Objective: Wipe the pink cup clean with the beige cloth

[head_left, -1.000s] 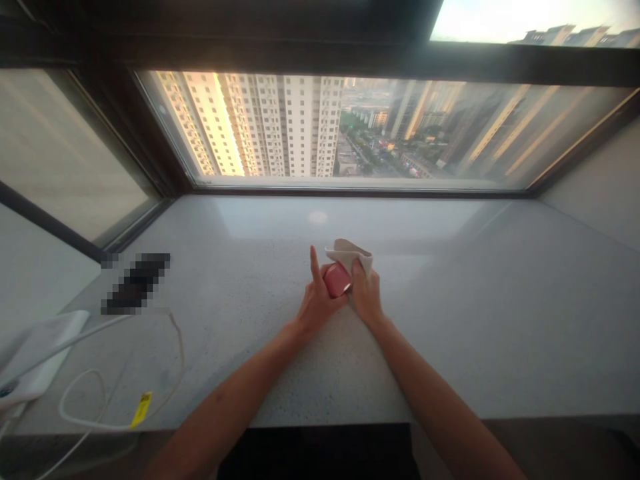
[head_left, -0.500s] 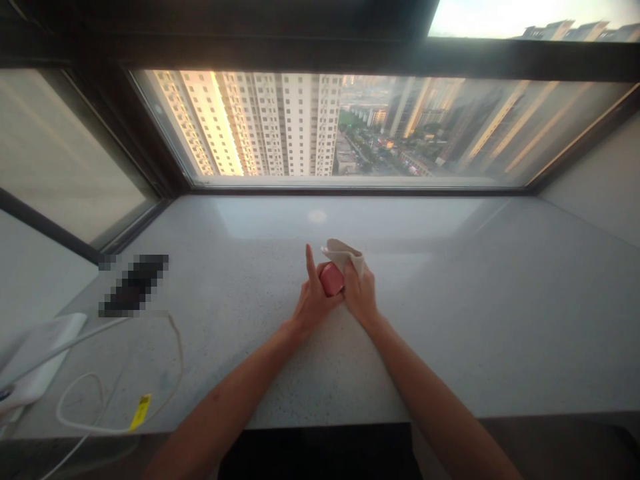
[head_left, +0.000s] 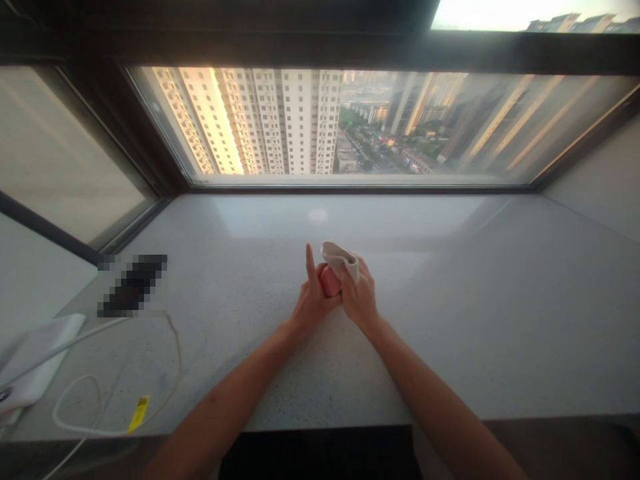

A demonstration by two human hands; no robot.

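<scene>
A small pink-red object (head_left: 331,281) with rounded corners sits between my hands above the pale sill. My left hand (head_left: 314,297) grips it from the left, one finger pointing up and away from it. In my right hand (head_left: 361,293) is a folded off-white cloth (head_left: 340,257), pinched at the object's upper right side. The cloth's loose fold stands up over the object and hides part of it. The fingertips of my right hand are partly hidden by the cloth.
On the left lie a white device (head_left: 43,360), a pale cable (head_left: 179,347) with a yellow tag (head_left: 139,413), and a dark pixelated item (head_left: 133,287). A window frame (head_left: 350,191) borders the speckled grey sill (head_left: 475,320) at the back.
My right hand and the cloth have shifted slightly left over the pink-red object, covering more of it. The cloth's fold has changed shape. My left hand has hardly moved.
</scene>
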